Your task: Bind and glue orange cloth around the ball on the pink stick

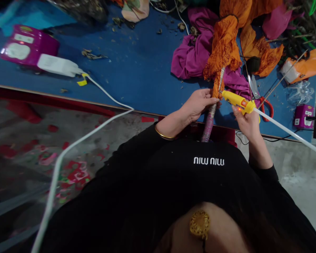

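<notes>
Body: black long sleeves and a black top with white lettering; a thin gold bangle (163, 135) circles the left wrist.
Wrapped stick: a slim rod bound in purple and pale strands (208, 127) runs from the person's front over the near edge of the blue desk (137, 66).
Left hand: the left hand (198, 104) is closed, thumb and fingers pinching the lower end of the orange patterned cloth (225, 47) around the stick.
Right hand: the right hand (248, 121) is wrapped around the handle of the yellow glue gun (233, 98), a small light glowing by its fingers.
Glue gun: its nozzle points at the cloth near the left fingertips; whether they touch, I cannot tell. A long white glue stick (289, 130) juts from its rear.
Right of the gun: red-handled scissors (254, 88), a small purple power box (302, 116), a clear plastic piece (300, 92) and an orange packet with white contents (310, 67).
Left side: a larger purple power box (33, 45) with a white plug block (58, 65); its white cable (100, 121) hangs over the edge.
Farther back: crumpled magenta cloth (191, 59) beside the orange cloth, dry leafy scraps (91, 54), light-blue sheeting (37, 15).
</notes>
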Available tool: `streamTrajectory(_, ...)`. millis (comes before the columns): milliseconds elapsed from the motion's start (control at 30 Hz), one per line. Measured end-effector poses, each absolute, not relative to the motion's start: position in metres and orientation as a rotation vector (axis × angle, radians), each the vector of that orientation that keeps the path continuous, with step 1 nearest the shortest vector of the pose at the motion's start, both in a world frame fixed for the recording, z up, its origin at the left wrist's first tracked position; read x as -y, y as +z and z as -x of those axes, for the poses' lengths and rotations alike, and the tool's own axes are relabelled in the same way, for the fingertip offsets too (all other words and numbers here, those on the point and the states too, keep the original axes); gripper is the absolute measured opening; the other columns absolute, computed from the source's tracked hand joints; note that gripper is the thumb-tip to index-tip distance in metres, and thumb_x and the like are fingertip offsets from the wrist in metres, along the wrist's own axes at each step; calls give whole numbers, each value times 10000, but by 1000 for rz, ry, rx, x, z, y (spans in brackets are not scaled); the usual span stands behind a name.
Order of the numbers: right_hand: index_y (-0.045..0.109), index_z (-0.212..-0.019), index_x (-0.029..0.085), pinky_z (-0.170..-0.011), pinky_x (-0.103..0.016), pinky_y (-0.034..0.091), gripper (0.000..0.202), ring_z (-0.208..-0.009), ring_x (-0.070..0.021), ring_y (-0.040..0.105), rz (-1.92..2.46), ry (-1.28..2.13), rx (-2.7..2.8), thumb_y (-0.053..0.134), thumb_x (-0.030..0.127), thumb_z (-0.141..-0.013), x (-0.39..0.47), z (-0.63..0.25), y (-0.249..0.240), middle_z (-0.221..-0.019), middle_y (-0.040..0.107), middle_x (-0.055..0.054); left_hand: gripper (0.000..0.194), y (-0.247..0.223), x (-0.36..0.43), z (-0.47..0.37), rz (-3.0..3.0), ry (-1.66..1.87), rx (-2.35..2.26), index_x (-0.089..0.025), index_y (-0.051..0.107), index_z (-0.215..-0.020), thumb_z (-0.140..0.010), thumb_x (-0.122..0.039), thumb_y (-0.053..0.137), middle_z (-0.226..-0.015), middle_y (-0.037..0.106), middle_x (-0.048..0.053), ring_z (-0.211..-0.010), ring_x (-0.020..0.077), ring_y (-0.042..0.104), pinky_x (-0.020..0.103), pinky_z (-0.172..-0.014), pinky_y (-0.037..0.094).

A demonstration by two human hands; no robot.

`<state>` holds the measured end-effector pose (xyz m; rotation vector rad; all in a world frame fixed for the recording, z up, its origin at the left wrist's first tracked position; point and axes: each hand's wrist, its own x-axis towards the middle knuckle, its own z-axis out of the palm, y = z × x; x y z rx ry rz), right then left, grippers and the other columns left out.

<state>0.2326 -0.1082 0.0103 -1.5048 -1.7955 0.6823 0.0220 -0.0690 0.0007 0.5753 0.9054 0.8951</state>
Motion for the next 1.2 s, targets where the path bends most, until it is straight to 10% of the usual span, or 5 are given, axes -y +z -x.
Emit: streamTrajectory(1200, 545, -862, 244, -707, -387, 480, 486, -759, -219, 593, 1622, 402, 2020, 451, 699, -1006, 118, -227, 19, -785, 566, -48, 275, 4, 72, -19, -602, 906, -867, -70, 714, -1002, -765, 59, 660, -822, 754, 7, -667, 82, 692, 211, -746, 574)
